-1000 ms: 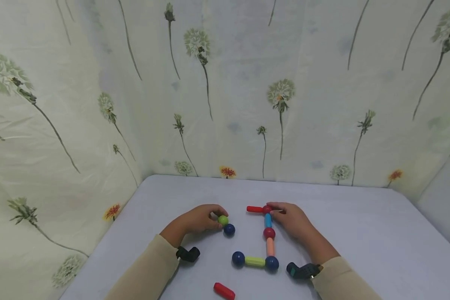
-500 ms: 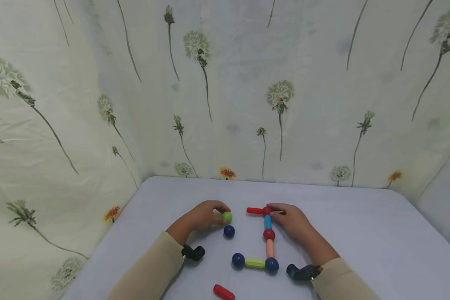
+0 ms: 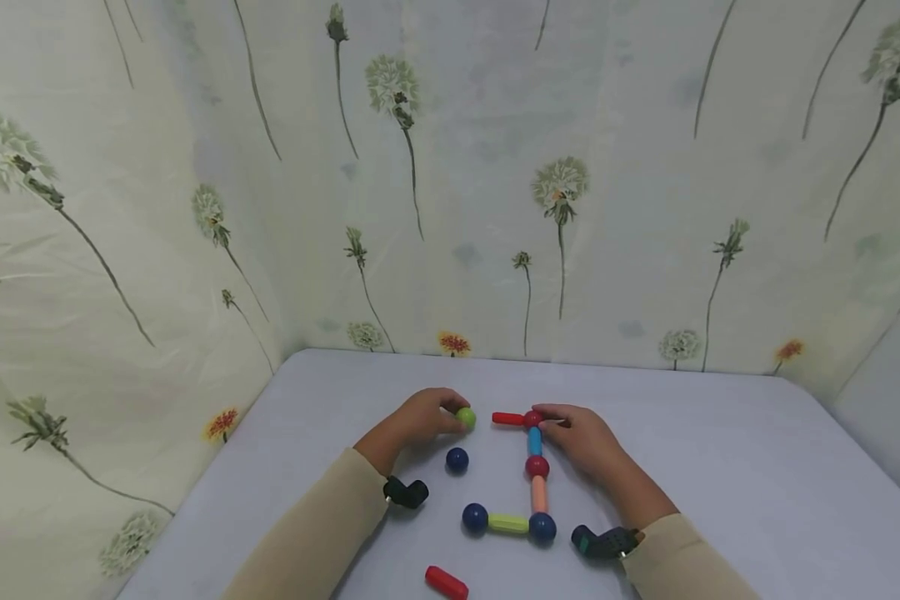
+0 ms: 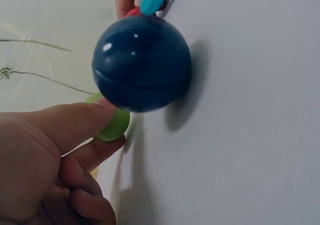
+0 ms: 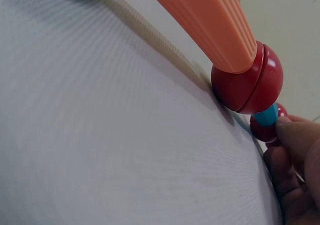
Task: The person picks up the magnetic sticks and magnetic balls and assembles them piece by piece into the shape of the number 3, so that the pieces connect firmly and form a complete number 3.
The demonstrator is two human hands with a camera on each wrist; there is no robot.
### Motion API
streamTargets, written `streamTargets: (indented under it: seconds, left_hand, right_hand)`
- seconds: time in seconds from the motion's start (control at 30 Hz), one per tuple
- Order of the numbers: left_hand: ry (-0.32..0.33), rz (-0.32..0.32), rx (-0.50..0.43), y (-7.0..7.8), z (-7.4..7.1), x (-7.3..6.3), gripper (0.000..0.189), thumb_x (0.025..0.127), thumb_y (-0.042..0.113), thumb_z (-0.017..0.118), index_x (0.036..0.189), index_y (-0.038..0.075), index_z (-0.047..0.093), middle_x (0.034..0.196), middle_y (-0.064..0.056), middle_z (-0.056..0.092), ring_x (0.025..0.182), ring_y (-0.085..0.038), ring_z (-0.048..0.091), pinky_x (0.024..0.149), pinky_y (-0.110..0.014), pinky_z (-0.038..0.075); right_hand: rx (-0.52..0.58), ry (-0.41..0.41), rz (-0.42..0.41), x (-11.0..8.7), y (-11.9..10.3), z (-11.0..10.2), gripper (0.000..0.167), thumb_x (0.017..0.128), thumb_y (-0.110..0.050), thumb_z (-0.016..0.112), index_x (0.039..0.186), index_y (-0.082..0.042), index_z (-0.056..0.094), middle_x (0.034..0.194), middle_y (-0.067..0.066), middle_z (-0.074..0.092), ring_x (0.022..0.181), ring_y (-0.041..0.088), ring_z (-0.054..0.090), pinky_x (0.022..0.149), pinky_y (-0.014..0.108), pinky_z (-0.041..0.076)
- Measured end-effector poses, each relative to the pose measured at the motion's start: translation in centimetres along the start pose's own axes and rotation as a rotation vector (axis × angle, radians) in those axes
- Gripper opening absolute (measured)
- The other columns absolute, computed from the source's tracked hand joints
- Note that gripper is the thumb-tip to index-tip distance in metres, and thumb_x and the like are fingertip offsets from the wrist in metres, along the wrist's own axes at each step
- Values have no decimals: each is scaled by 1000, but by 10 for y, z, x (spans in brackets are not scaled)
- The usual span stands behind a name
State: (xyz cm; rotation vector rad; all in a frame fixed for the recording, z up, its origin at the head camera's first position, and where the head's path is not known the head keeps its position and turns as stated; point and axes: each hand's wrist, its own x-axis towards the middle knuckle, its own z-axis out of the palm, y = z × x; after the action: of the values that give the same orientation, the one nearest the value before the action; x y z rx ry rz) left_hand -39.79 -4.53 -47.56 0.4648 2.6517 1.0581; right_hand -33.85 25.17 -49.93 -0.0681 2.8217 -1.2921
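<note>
My left hand [image 3: 429, 415] pinches a lime green ball [image 3: 466, 418] between thumb and fingers, left of the free end of a red rod [image 3: 507, 418]. That rod joins a red ball [image 3: 533, 419], which my right hand [image 3: 581, 437] holds by thumb and fingertips. From this ball a chain runs toward me: a blue rod [image 3: 535, 442], a second red ball [image 5: 247, 80], an orange rod [image 5: 210, 25] and a dark blue ball [image 3: 542, 528]. There it turns left through a yellow-green rod [image 3: 508, 523] to another dark blue ball [image 3: 475, 518].
A loose dark blue ball [image 4: 142, 65] lies on the white table [image 3: 682, 467] just in front of the left hand. Nearer to me lies a separate red rod [image 3: 446, 582]. Behind the table hangs a flower-printed cloth [image 3: 465, 183].
My left hand has carried the green ball away from beside the loose dark blue ball, farther back and right toward the red rod. The right hand and the chain stay in place.
</note>
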Motion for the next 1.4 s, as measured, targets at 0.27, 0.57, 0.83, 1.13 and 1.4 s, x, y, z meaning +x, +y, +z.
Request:
streamTargets:
  seconds: [0.27,0.57,0.83,1.13,1.4]
  left_hand:
    - [8,-41,19,11,9,11,32,91,26,83,121,26,73,119,6,71,115,-18,62,107,-45,50]
    - [34,-51,48,17,17,15,31,91,24,84,120,27,73,120,6,71,117,-18,62,108,-45,50]
    - [41,-55,32,22,21,15,32,90,26,85,120,27,74,120,6,71,117,-18,62,108,-45,50]
    - [44,-66,19,23,23,15,31,91,27,84,120,27,74,120,5,71,115,-19,62,106,-46,51]
    - [47,-65,15,22,25,14,31,91,28,84,120,27,73,122,4,70,115,-19,61,106,-47,51]
  right_hand:
    - [14,-1,23,1,0,1,42,104,-33,66,146,-28,63,149,9,61,145,41,46,110,60,47]
    - [16,-3,41,3,-1,1,42,104,-35,67,145,-29,63,150,9,60,146,41,46,108,60,48]
    - [1,-11,58,4,0,1,43,104,-36,66,146,-30,62,150,8,59,145,40,46,108,59,49]
    - [-7,0,28,2,-1,0,43,104,-36,66,146,-28,63,149,9,61,142,40,49,107,59,50]
    - [-7,-1,32,1,-2,1,42,104,-36,66,145,-28,63,148,9,61,140,39,51,105,58,51]
